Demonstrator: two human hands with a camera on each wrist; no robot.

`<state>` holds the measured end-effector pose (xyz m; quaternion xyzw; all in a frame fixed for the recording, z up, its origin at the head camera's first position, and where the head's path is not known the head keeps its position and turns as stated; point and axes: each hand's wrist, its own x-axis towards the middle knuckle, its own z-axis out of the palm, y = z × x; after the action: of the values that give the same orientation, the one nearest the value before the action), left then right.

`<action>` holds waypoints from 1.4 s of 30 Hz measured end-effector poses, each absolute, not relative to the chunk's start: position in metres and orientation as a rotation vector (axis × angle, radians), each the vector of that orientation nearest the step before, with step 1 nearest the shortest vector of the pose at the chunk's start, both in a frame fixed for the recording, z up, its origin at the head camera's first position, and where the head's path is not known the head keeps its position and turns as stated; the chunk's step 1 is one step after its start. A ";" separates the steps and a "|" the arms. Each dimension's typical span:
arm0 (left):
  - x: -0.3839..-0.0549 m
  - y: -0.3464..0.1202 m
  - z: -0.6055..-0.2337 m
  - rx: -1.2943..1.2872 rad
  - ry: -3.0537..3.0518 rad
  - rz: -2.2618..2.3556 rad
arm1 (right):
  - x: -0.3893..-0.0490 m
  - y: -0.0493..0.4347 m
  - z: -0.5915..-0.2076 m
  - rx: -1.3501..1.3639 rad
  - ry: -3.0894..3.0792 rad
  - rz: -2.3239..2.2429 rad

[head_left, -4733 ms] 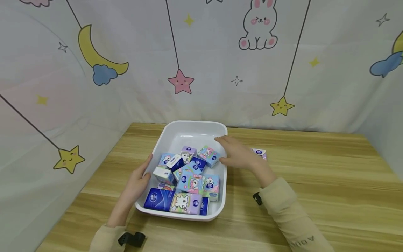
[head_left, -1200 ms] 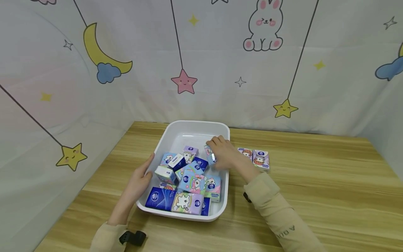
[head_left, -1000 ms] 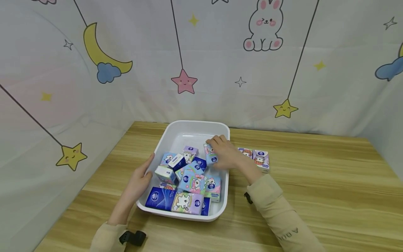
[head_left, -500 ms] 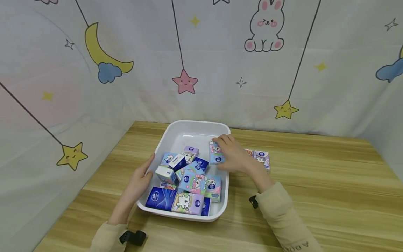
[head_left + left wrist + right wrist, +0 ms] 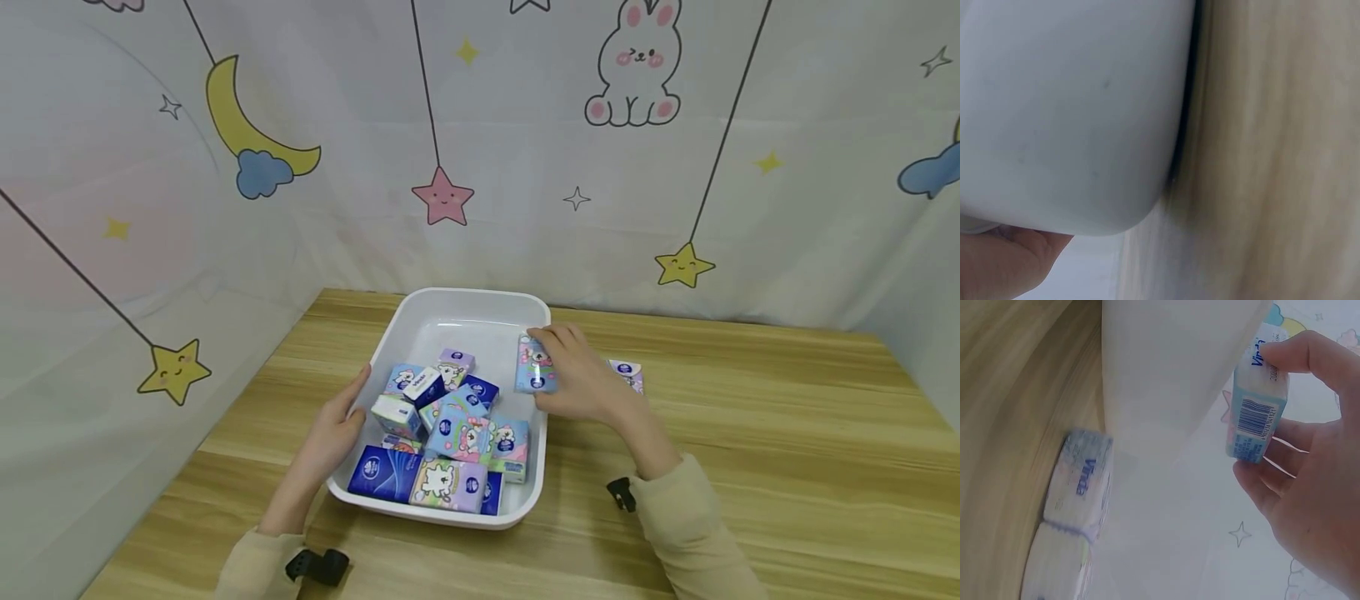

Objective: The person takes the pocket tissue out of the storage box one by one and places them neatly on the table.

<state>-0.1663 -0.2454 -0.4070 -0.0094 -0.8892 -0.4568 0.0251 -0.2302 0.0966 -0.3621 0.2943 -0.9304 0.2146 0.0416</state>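
My right hand [image 5: 588, 379] pinches a light-blue pack of pocket tissues [image 5: 533, 364] at the right rim of a white plastic tub [image 5: 480, 304]. In the right wrist view, the thumb is on one end of the tissue pack [image 5: 1260, 394] and the fingers are on the other, with the tub wall beside it. My left hand [image 5: 335, 425] grips the tub's left rim, thumb inside. The left wrist view shows mostly the tub's outer wall [image 5: 1079, 112] and part of that hand [image 5: 1010, 262]. Several tissue packs [image 5: 459, 433], blue, purple and white, lie jumbled in the tub's near half.
On the wooden table [image 5: 750, 433], right of the tub, a purple tissue pack [image 5: 628, 373] shows partly behind my right hand. Two packs [image 5: 1079, 487] sit side by side there in the right wrist view. A printed cloth backdrop [image 5: 510, 225] stands behind the table.
My right hand has taken the light-blue tissue pack from the tub's right side, lifted it and carried it right to the rim. My left hand keeps its grip on the tub.
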 end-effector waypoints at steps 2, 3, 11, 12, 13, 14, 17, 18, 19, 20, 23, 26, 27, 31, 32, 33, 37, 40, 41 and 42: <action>-0.167 -0.246 -0.407 -0.032 -2.750 -1.415 | -0.228 0.101 -0.362 0.868 -2.859 0.660; -0.167 -0.245 -0.408 -0.032 -2.750 -1.416 | -0.228 0.104 -0.362 0.860 -2.859 0.658; -0.168 -0.246 -0.408 -0.025 -2.749 -1.423 | -0.223 0.122 -0.358 0.843 -2.815 0.684; -0.168 -0.246 -0.408 -0.026 -2.750 -1.422 | -0.223 0.125 -0.357 0.839 -2.812 0.694; -0.168 -0.245 -0.408 -0.027 -2.750 -1.422 | -0.223 0.127 -0.357 0.833 -2.812 0.698; -0.168 -0.245 -0.408 -0.026 -2.752 -1.422 | -0.223 0.130 -0.358 0.827 -2.814 0.696; -0.168 -0.245 -0.408 -0.021 -2.754 -1.424 | -0.223 0.138 -0.360 0.807 -2.825 0.705; -0.167 -0.245 -0.408 -0.021 -2.754 -1.424 | -0.223 0.141 -0.360 0.801 -2.830 0.711; -0.167 -0.245 -0.407 -0.020 -2.755 -1.424 | -0.223 0.143 -0.361 0.797 -2.837 0.719; -0.167 -0.245 -0.407 -0.019 -2.756 -1.426 | -0.223 0.146 -0.362 0.792 -2.845 0.730; -0.167 -0.246 -0.407 -0.020 -2.757 -1.437 | -0.223 0.153 -0.363 0.775 -2.865 0.777; -0.168 -0.246 -0.408 -0.019 -2.761 -1.437 | -0.224 0.162 -0.364 0.746 -2.880 0.801; -0.168 -0.246 -0.408 -0.019 -2.762 -1.435 | -0.224 0.165 -0.365 0.737 -2.882 0.804; -0.168 -0.246 -0.409 -0.014 -2.764 -1.424 | -0.226 0.176 -0.366 0.706 -2.897 0.819; -0.168 -0.246 -0.409 -0.012 -2.765 -1.425 | -0.227 0.179 -0.367 0.701 -2.902 0.823; -0.168 -0.246 -0.409 -0.013 -2.764 -1.425 | -0.228 0.182 -0.367 0.698 -2.907 0.830; -0.168 -0.246 -0.409 -0.012 -2.766 -1.419 | -0.231 0.193 -0.369 0.683 -2.933 0.854; -0.168 -0.246 -0.409 -0.008 -2.765 -1.409 | -0.233 0.201 -0.371 0.662 -2.953 0.874; -0.168 -0.246 -0.409 -0.006 -2.765 -1.409 | -0.234 0.203 -0.372 0.658 -2.959 0.881; -0.168 -0.246 -0.409 -0.005 -2.762 -1.409 | -0.235 0.205 -0.372 0.652 -2.964 0.885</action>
<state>-0.1678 -0.2459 -0.4088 -0.0018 -0.8907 -0.4541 0.0204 -0.2348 0.2054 -0.3723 0.2063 -0.9375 0.2801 -0.0099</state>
